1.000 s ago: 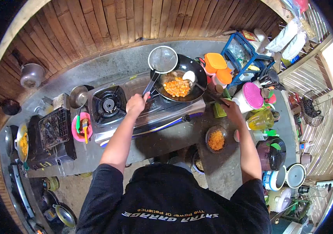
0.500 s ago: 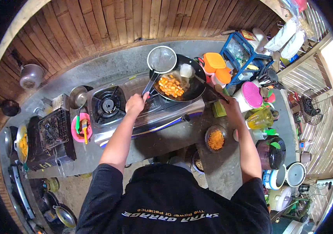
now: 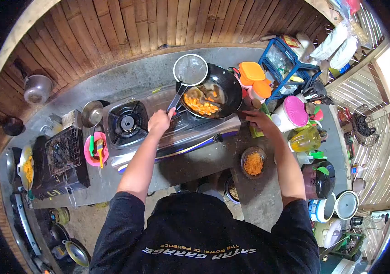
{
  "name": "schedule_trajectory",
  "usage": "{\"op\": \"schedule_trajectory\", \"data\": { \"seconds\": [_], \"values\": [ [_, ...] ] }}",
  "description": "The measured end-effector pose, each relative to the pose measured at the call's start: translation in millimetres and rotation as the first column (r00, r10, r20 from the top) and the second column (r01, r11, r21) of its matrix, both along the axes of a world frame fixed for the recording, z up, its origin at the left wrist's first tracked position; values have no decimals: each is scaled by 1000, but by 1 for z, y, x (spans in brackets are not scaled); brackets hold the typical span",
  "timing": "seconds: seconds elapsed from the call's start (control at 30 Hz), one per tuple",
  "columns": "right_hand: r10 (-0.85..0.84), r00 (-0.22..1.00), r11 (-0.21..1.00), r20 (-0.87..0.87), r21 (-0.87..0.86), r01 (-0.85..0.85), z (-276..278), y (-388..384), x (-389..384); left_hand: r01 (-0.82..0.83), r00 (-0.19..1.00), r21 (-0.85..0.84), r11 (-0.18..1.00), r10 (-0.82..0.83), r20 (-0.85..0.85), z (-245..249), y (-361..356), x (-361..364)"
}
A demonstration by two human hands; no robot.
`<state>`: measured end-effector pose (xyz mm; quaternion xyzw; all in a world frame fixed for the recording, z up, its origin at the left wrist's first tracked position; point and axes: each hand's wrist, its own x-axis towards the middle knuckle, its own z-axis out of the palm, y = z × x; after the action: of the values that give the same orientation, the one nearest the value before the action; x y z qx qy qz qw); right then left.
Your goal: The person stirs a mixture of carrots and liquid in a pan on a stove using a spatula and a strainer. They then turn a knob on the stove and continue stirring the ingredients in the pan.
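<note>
My left hand (image 3: 159, 121) is closed around the dark handle of a round mesh strainer (image 3: 190, 69), which lies over the wok's left back rim. The black wok (image 3: 229, 86) sits on the right burner, with orange-coated pieces of food (image 3: 200, 106) and bubbling liquid inside. My right hand (image 3: 258, 119), at the wok's right edge, is closed on the dark handle of a spatula (image 3: 196, 93); its blade is blurred among the food on the wok's left side.
The left burner (image 3: 127, 122) has no pot. A pink bowl (image 3: 89, 157) with brushes stands left of the stove (image 3: 167, 145). A small bowl of orange crumbs (image 3: 253, 163) lies in front. Orange-lidded tubs (image 3: 251, 73), a blue rack (image 3: 272, 57) and a pink-lidded container (image 3: 295, 111) crowd the right.
My right hand has moved slightly left and down. The spatula has swept left across the wok, and the food pieces have shifted and spread. My left hand and the strainer stay put.
</note>
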<state>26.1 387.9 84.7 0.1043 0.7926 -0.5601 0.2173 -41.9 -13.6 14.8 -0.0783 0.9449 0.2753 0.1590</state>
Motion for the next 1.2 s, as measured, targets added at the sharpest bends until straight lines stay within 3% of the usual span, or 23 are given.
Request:
{"op": "schedule_trajectory", "data": {
  "seconds": [0.07, 0.17, 0.23, 0.37, 0.47, 0.57, 0.67, 0.77, 0.97, 1.07, 1.2],
  "values": [
    [-9, 999, 1000, -51, -19, 8, 13, 10, 14, -14, 1000, -7, 1000, 14, -3, -2, 0, -1],
    [228, 900, 926, -371, 369, -82, 31, 30, 35, -19, 1000, 0, 1000, 19, -13, 1, 1, 2],
    [293, 858, 864, -422, 501, -49, 53, 40, 55, -11, 1000, 8, 1000, 11, -28, 1, 2, 2],
    [334, 879, 692, -341, 722, 17, 115, 18, 92, -3, 999, 18, 1000, 4, -36, -9, -1, -1],
    [392, 873, 541, -290, 840, 36, 124, 5, 104, -5, 1000, 21, 1000, 5, -24, -6, 0, -1],
    [526, 766, 510, -371, 858, 66, 99, 1, 101, -10, 999, -13, 1000, 10, -37, 0, 2, 3],
    [555, 699, 488, -450, 857, 165, 76, -21, 90, -13, 1000, -24, 1000, 13, -27, -1, 1, 2],
    [502, 727, 491, -469, 846, 206, 59, -37, 75, -24, 999, -12, 1000, 23, -23, -8, 1, -1],
    [282, 768, 687, -575, 680, 257, 42, -20, 43, -17, 1000, -17, 1000, 17, -26, 3, 2, 3],
    [186, 817, 683, -546, 670, 291, 50, -17, 34, -25, 999, -29, 999, 24, -30, 2, 2, 4],
    [186, 856, 627, -483, 729, 276, 22, -8, 18, -43, 998, -53, 998, 41, -54, 2, 4, 4]
  ]
}}
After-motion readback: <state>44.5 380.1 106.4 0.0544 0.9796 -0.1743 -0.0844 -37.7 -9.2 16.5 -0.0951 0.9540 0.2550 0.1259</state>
